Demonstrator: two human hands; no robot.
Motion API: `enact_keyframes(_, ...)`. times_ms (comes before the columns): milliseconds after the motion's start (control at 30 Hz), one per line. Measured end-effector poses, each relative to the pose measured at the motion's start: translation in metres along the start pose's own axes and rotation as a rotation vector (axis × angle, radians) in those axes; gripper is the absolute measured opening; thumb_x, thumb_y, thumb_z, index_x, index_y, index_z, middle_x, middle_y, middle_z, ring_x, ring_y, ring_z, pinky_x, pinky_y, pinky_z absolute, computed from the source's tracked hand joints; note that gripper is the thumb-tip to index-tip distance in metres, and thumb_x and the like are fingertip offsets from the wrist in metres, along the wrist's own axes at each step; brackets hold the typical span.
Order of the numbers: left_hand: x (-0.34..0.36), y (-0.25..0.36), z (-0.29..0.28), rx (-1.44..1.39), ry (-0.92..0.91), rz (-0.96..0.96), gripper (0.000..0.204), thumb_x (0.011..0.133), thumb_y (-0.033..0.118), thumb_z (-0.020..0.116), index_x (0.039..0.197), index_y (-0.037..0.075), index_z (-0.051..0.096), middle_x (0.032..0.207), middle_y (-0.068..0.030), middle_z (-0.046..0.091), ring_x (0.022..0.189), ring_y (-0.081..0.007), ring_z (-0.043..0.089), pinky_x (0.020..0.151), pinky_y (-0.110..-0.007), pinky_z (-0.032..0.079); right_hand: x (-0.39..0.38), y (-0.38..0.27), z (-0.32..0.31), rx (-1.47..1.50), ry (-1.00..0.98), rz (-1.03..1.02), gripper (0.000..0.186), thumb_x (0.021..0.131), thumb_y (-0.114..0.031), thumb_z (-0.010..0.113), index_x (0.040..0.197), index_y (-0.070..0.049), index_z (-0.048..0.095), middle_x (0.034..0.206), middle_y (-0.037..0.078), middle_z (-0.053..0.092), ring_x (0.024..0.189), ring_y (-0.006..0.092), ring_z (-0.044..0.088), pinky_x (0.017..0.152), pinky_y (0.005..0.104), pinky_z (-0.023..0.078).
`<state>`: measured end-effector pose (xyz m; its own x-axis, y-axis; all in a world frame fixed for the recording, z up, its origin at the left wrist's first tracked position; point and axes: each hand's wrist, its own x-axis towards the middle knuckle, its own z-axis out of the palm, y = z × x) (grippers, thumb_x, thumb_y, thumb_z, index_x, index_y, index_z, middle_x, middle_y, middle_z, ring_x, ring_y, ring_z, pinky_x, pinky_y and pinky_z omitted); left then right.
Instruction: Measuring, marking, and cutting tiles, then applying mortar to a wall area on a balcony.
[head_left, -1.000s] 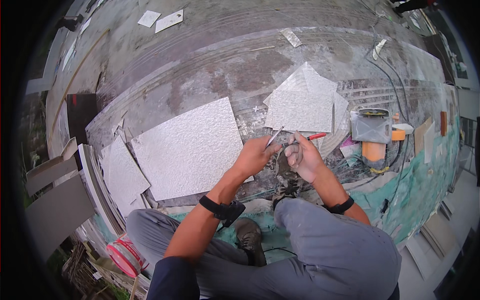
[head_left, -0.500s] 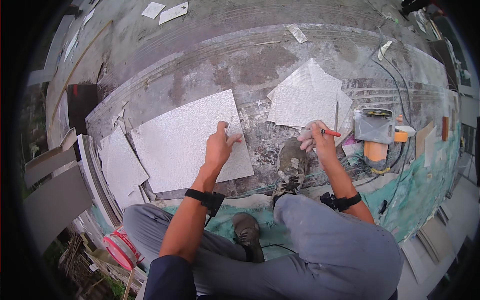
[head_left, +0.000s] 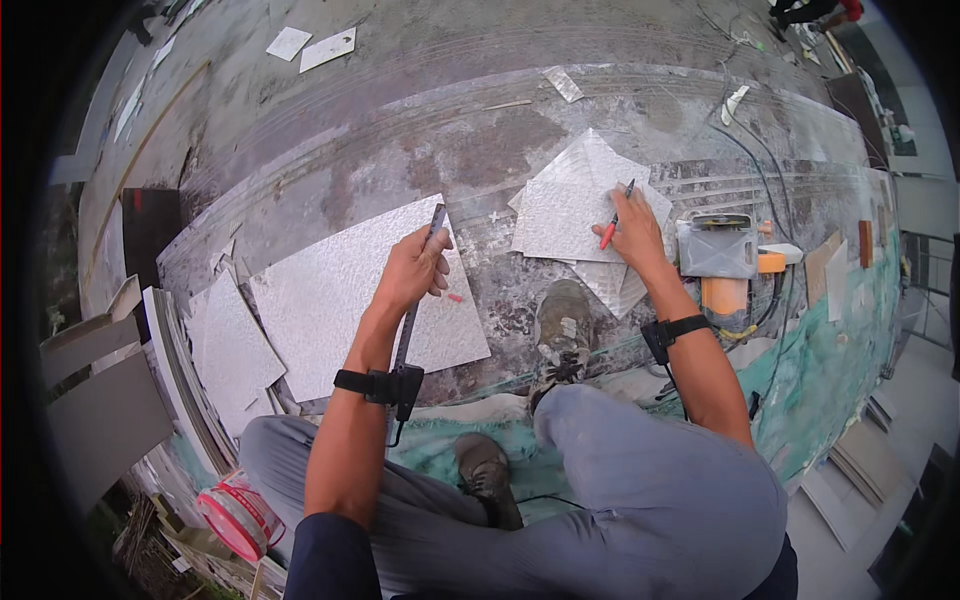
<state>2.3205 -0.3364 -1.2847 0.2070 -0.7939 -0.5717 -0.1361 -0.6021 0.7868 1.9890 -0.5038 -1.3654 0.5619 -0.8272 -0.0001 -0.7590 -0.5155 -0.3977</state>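
Observation:
My left hand [head_left: 420, 262] is closed around a long dark metal ruler [head_left: 406, 340], which runs front to back over the right part of a large white textured panel [head_left: 320, 280]. A small red piece [head_left: 454, 297], perhaps a cap, lies on that panel beside the hand. My right hand [head_left: 637, 228] grips a red-and-black marker [head_left: 607, 234] above a stack of smaller white textured panels [head_left: 555, 220].
A grey-and-orange power tool [head_left: 718, 260] with a cable stands on the right. Long boards [head_left: 180, 380] and a red-and-white bucket [head_left: 238, 515] are at left. My boot [head_left: 560, 320] stands between the panels. A person [head_left: 805, 12] is at the far upper right.
My left hand has moved left onto the large panel with the ruler, now lying front to back. My right hand has moved up to the panel stack and turned the marker more upright.

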Motion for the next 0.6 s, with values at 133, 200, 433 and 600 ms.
enact_keyframes(133,-0.005,0.036,-0.008,-0.026,-0.06,0.1,0.039,0.103,0.04,0.046,0.096,0.003,0.058,0.066,-0.0029,0.057,0.051,-0.0105,0.059,0.044,-0.023,0.049,-0.011,-0.022,-0.014,0.051,0.109,0.034,0.062,0.078,-0.027,0.078,0.127,-0.003,0.051,0.133,0.025,0.052,0.124,0.0442,0.047,0.101,0.0468,0.04)
enact_keyframes(200,-0.016,0.049,-0.011,-0.064,-0.087,0.116,0.039,0.103,0.04,0.046,0.096,0.003,0.058,0.067,-0.0031,0.057,0.051,-0.0107,0.059,0.044,-0.024,0.049,-0.017,-0.051,-0.039,0.073,0.229,0.043,0.059,0.079,-0.027,0.078,0.126,-0.003,0.052,0.128,0.023,0.056,0.118,0.0417,0.052,0.096,0.0459,0.044)
enact_keyframes(433,-0.04,0.073,-0.045,-0.149,-0.162,0.128,0.042,0.103,0.043,0.046,0.094,0.003,0.058,0.068,-0.0046,0.06,0.053,-0.0132,0.062,0.047,-0.025,0.051,-0.009,-0.129,-0.14,0.324,0.123,0.011,0.036,0.088,-0.03,0.071,0.108,-0.004,0.059,0.091,0.017,0.069,0.083,0.0342,0.067,0.074,0.0398,0.05)
enact_keyframes(600,-0.013,0.084,-0.022,-0.118,-0.288,0.071,0.046,0.101,0.046,0.046,0.09,0.003,0.059,0.069,-0.0044,0.06,0.055,-0.0135,0.063,0.049,-0.025,0.052,0.027,-0.125,-0.135,0.609,0.032,0.048,0.033,0.09,-0.028,0.069,0.111,-0.003,0.062,0.095,0.015,0.07,0.084,0.023,0.066,0.075,0.0346,0.05)
